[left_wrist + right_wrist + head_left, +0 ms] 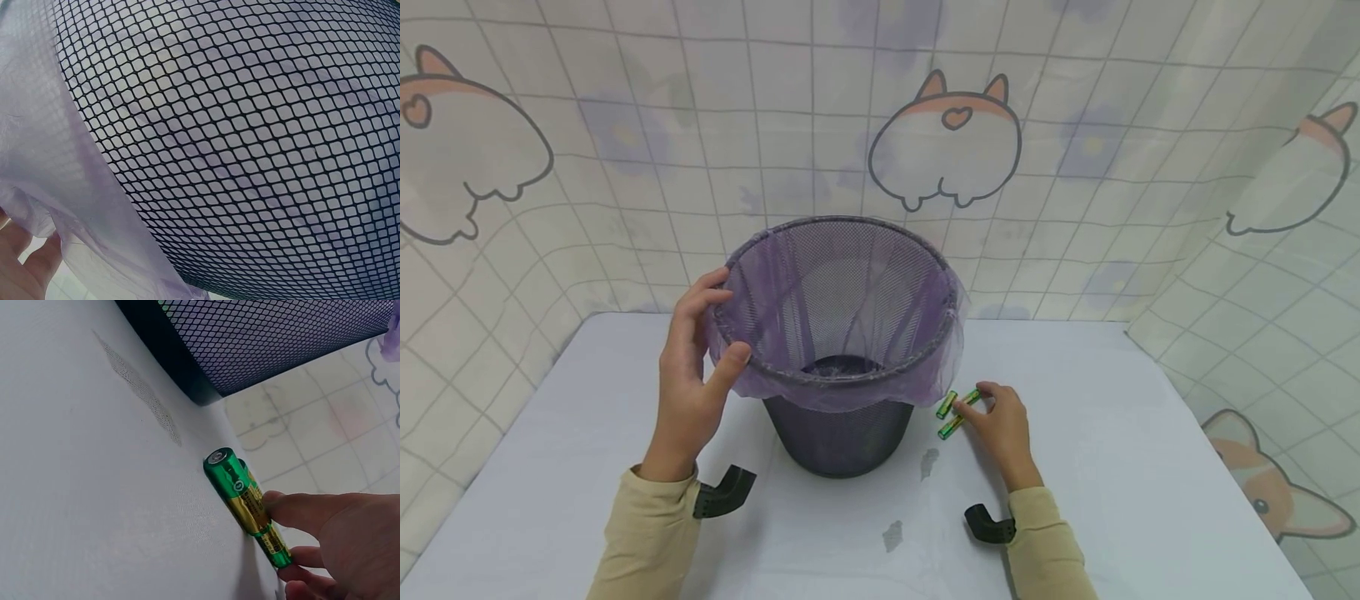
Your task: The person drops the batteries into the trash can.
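A round black mesh wastebasket [842,437], lined with a thin purple trash bag [842,398] folded over its rim, stands upright on the white table. My left hand [694,383] holds its left rim, thumb at the front and fingers farther back; the left wrist view shows mesh and bag close up. Right of the basket lie green-and-gold batteries. My right hand [1002,425] pinches one battery [972,397] between thumb and fingers. Another battery [946,405] lies to its left, and a third battery [951,427] is nearer the front.
The white tabletop [820,542] has two grey worn patches, one of them a patch [892,536] near the front. Behind the table hangs a checked curtain [775,125] with cartoon animals. Each wrist carries a black bracket, such as the left bracket [726,492].
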Action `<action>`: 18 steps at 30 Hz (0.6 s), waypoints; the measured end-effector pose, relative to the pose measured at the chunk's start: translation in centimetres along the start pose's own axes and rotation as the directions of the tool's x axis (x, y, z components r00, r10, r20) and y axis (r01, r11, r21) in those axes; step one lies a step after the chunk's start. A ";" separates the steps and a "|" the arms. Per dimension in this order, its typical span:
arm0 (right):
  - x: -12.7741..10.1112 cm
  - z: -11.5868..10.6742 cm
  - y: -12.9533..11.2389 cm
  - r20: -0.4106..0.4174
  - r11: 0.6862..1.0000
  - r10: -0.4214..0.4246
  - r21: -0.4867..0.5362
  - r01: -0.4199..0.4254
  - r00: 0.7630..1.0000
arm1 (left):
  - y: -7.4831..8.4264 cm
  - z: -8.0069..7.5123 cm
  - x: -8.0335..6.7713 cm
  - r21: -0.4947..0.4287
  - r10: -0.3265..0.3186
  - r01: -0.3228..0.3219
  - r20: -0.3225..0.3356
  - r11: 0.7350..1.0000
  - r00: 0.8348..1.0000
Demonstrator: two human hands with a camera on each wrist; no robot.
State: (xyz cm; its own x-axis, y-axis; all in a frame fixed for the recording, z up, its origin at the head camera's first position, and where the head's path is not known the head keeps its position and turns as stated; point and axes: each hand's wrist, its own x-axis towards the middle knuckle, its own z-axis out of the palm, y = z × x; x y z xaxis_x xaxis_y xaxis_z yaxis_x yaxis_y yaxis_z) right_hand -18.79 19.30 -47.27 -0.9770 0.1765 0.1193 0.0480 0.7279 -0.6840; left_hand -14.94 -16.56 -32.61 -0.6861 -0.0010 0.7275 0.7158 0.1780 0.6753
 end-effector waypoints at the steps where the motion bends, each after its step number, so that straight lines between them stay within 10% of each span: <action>1: 0.0 0.0 0.0 -0.001 1.000 0.002 0.005 -0.002 1.000 | 0.0 0.0 0.0 -0.002 0.000 0.000 0.000 1.000 1.000; 18: -0.1 0.1 -0.2 -0.060 1.000 0.000 -0.004 0.000 0.998 | -0.1 0.0 0.0 -0.008 0.009 -0.009 -0.003 1.000 1.000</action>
State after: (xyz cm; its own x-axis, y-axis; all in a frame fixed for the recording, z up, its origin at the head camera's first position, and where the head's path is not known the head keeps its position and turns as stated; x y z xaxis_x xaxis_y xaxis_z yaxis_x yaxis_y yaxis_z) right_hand -18.75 19.07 -47.17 -0.9629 0.2155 0.1625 0.0487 0.7308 -0.6809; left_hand -14.97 -16.56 -32.66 -0.6791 -0.0028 0.7340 0.7231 0.1697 0.6696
